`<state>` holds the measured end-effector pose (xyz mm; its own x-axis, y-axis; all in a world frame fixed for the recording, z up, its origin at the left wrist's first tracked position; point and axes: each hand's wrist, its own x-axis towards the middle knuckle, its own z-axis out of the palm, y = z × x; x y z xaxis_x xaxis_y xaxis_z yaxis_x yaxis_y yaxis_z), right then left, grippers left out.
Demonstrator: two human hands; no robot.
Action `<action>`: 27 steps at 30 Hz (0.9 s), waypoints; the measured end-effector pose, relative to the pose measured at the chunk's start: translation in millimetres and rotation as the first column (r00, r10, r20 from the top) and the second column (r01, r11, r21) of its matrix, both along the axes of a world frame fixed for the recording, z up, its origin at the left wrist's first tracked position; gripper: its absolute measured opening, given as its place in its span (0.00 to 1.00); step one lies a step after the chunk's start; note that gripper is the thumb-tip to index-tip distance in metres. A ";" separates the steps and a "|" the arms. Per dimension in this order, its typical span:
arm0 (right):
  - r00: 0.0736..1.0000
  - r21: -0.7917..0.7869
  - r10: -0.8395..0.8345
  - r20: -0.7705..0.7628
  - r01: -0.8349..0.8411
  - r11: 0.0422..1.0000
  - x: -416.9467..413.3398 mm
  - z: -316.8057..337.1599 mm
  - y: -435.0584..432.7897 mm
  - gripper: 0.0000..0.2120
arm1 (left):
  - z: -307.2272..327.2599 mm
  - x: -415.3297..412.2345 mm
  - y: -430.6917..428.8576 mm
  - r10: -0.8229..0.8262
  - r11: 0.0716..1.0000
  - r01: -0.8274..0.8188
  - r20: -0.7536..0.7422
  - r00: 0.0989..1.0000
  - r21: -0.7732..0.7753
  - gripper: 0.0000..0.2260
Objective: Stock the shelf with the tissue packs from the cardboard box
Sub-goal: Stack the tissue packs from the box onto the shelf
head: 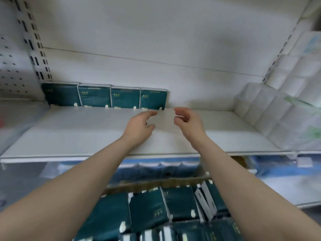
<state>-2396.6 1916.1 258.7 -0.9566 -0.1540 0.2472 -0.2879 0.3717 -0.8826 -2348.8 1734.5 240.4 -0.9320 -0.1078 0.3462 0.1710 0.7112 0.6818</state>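
Note:
Several dark green tissue packs [107,97] stand upright in a row against the back wall of the white shelf [78,136], at its left. Both my arms reach over the shelf. My left hand [139,126] hovers just in front of the rightmost pack [152,99], fingers relaxed, holding nothing. My right hand [188,121] is beside it, fingers loosely curled and empty. Below, at the bottom of the view, the cardboard box [156,183] holds many more green tissue packs [149,206], partly hidden by my forearms.
Large white wrapped paper-roll packs [271,112] fill the shelf's right end and stack up the right side. A perforated white upright [34,40] bounds the left. Blue-packaged goods [156,167] sit on the shelf below.

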 end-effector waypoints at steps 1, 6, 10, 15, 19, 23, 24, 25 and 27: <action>1.000 0.011 0.010 -0.001 -0.010 1.000 12.7 1.0 6.8 0.16 | 2.9 11.5 4.5 -0.009 1.000 0.009 -0.016 1.000 0.008 0.20; 0.993 0.061 0.097 0.068 -0.102 0.993 79.3 -0.4 31.6 0.16 | 6.7 68.4 24.5 -0.059 0.996 0.061 -0.023 0.998 0.067 0.16; 0.976 0.126 0.139 0.168 -0.161 0.979 117.3 -13.4 37.5 0.13 | -8.1 106.2 26.9 -0.153 0.988 0.154 0.113 0.982 0.006 0.15; 0.939 0.298 0.113 0.324 -0.214 0.930 146.1 -31.6 44.0 0.13 | -22.8 135.5 28.8 -0.149 0.968 0.166 0.105 0.983 -0.186 0.15; 0.905 0.433 0.082 0.418 -0.278 0.858 155.9 -36.6 37.0 0.14 | -27.3 149.0 33.0 -0.133 0.959 0.174 0.188 0.973 -0.222 0.16; 0.867 0.533 0.025 0.497 -0.328 0.780 160.9 -40.3 24.7 0.21 | -35.1 153.6 30.5 -0.127 0.920 0.255 0.389 0.913 -0.297 0.18; 0.857 0.541 0.014 0.516 -0.338 0.770 162.2 -41.1 22.3 0.23 | -36.4 153.5 30.1 -0.113 0.911 0.262 0.419 0.901 -0.319 0.18; 0.848 0.543 0.005 0.529 -0.343 0.766 163.3 -42.2 20.0 0.25 | -37.4 153.2 29.8 -0.103 0.902 0.270 0.442 0.891 -0.336 0.19; 0.840 0.552 -0.007 0.542 -0.350 0.757 165.2 -44.6 16.4 0.28 | -39.0 153.2 30.2 -0.099 0.884 0.293 0.466 0.879 -0.364 0.20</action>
<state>-2231.3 1932.6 214.0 -0.8523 -0.2715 -0.4471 -0.0061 0.8599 -0.5104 -2195.7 1764.7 201.4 -0.9811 0.1551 -0.1159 0.1022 0.9231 0.3708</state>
